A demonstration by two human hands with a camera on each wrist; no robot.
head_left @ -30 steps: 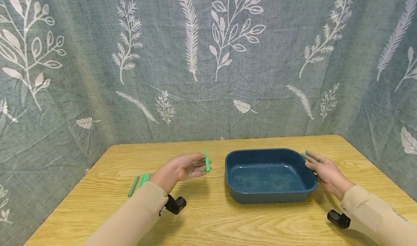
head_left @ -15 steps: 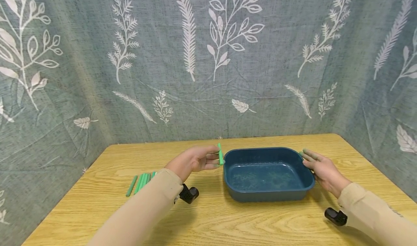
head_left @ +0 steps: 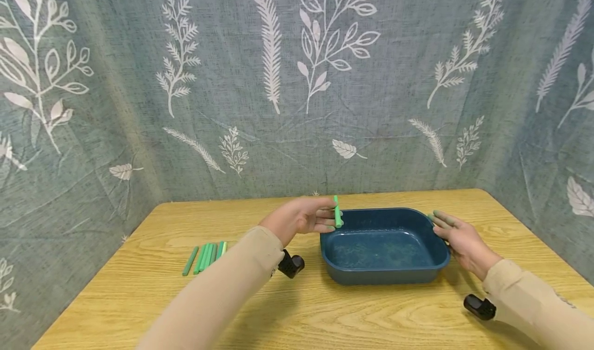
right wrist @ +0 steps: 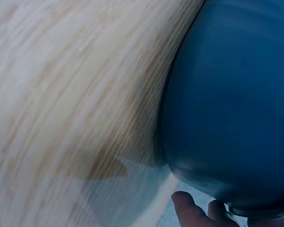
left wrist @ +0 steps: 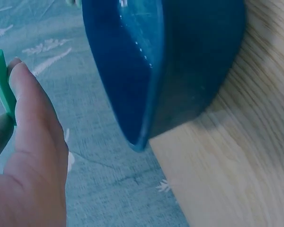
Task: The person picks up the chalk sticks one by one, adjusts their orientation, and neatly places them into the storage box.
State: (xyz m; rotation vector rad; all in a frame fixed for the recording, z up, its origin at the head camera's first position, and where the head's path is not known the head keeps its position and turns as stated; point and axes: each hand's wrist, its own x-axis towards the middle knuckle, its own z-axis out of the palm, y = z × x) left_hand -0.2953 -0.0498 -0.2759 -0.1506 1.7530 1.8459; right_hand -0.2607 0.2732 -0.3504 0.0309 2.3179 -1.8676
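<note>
My left hand pinches a green chalk stick between thumb and fingers. It is raised over the left back corner of a dark blue rectangular tub. The left wrist view shows the same chalk stick at the fingertips, apart from the tub's rim. My right hand rests at the tub's right side with its fingers extended. In the right wrist view a few fingers show below the tub's wall. Green stains mark the fingertips of both hands.
Several green chalk sticks lie in a row on the left of the wooden table, one darker stick slightly apart. A leaf-patterned grey-blue cloth hangs behind and beside the table.
My left hand has moved right and upward with the chalk stick, from left of the tub to over its left back edge. The right hand has stayed at the tub.
</note>
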